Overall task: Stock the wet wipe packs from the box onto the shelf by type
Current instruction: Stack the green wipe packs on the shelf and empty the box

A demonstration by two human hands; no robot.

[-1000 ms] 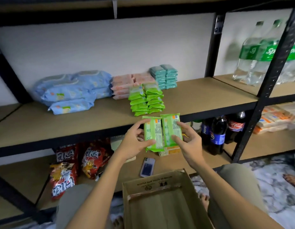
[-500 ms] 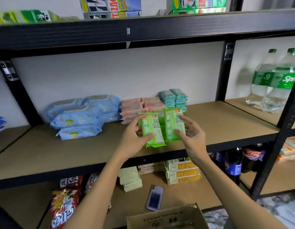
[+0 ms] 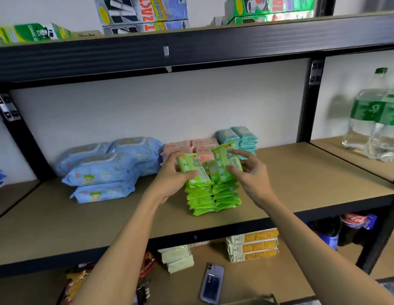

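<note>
Green packs (image 3: 210,167) — one pinched in each hand (image 3: 173,172) (image 3: 250,172) — above the green stacks (image 3: 213,198), pink packs (image 3: 187,146) behind.

On the top shelf, a silver-blue carton (image 3: 143,13) shows "Smokers" in yellow and large partial letters "ZACT". Low at right, a red bottle label (image 3: 354,219) reads "Coca-Cola". The print on the green wipe packs (image 3: 224,164) is too small to read.

Glossy plastic green packs (image 3: 213,194), matt fibreboard shelf (image 3: 301,183), black metal frame (image 3: 191,51), clear plastic bottles (image 3: 372,128)
</note>
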